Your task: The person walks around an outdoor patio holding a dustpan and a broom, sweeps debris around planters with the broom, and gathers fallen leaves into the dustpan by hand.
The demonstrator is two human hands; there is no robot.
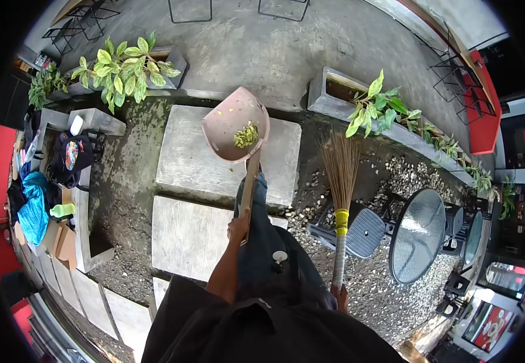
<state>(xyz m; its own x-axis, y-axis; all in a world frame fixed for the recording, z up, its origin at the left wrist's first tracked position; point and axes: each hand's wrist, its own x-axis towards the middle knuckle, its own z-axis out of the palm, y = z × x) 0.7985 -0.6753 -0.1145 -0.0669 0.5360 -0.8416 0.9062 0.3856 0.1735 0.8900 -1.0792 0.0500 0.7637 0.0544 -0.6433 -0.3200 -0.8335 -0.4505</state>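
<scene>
My left hand (238, 227) is wrapped round the wooden handle of a pink dustpan (223, 124). A small heap of yellow-green leaves (246, 135) lies in the pan, with a few loose bits near its far edge. The dustpan is held out in front of me over a concrete slab. In my right hand (340, 297) is the pale, wrapped handle of a stick broom (338, 175), low at my right side. Its bristles point away from me, and a yellow band binds them to the handle.
Concrete slabs (184, 239) form a path underfoot, with gravel (389, 302) to the right. Planters (329, 97) edge the raised floor ahead. A round glass table (418, 236) and a dark chair (365, 233) stand at right. Bags and a blue cloth (34, 209) lie at left.
</scene>
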